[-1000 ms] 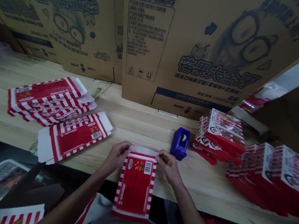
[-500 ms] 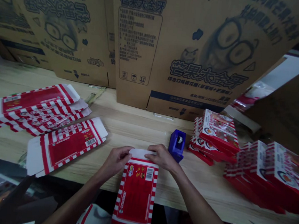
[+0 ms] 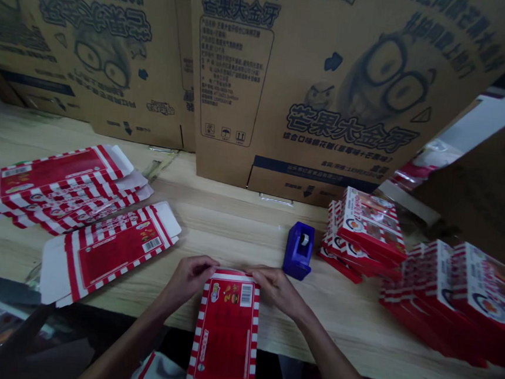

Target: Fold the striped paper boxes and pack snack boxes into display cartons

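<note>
Packing bench, seen from the head camera. Printed corrugated shipping cartons [image 3: 315, 83] stand side by side along the back and wall off the pale wooden bench [image 3: 232, 223]. At the right, closed red boxes lie in leaning stacks [image 3: 459, 296], with a shorter stack [image 3: 370, 229] nearer the centre. At the left lies a fanned pile of flat blanks [image 3: 58, 181]; just in front of it is a loose blank [image 3: 110, 251] with its white end flaps spread. At the centre, the striped carton [image 3: 226, 329] lies barcode side up. Its upper end rests on the near edge of the bench and the remainder overhangs toward the person's lap. A blue tape dispenser [image 3: 299, 249] stands just beyond and to the right of that upper end, near the right hand [image 3: 274, 286]. The left hand [image 3: 189, 275] and the right hand each hold one top corner of the carton, with the fingers curled narrowly over the end fold and the thumbs hidden. The step in hand appears to be closing the top end. It is best done with even pressure at both corners, the carton braced flat against the bench edge, and the flap seated square and flush with the striped border, so that no white tab shows
</note>
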Available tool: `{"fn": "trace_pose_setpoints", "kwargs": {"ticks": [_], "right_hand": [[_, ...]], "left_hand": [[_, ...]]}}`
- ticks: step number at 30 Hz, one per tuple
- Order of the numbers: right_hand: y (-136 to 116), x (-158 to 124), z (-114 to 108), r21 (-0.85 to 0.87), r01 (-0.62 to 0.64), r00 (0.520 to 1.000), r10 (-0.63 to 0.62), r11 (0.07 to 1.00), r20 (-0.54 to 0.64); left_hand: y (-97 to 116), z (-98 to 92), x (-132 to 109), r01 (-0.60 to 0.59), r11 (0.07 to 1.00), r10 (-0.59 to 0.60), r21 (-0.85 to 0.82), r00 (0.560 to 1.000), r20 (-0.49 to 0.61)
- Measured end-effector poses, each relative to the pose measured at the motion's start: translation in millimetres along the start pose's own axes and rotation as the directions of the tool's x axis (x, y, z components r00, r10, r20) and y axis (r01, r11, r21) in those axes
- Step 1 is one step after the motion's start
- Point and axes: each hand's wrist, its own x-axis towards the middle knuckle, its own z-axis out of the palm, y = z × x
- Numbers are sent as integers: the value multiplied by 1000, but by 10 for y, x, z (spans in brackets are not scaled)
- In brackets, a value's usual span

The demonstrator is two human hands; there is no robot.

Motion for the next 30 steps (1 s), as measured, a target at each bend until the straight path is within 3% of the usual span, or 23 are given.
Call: {"fn": "trace_pose_setpoints", "kwargs": {"ticks": [7,11,17,25,30], "right_hand": [[31,36,28,160,-102,991,115,982,-68],[-22,62,13,178,-137,988,147,975,-45],[-46,44,81,138,-176,970,196,975,-142],[-66,176,42,236,-162,953,214,958,-214],[-49,159,109,232,-122,951,181,965,-251]], "left_hand": [[152,28,-2,6,994,-10,107,999,40],[244,-21,10,-12,981,0,195,998,60],[194,-57,-13,-52,960,27,274,995,94],[323,-68,151,31,999,-33,18,989,144],[223,-58,168,69,994,-57,-83,989,140]]}}
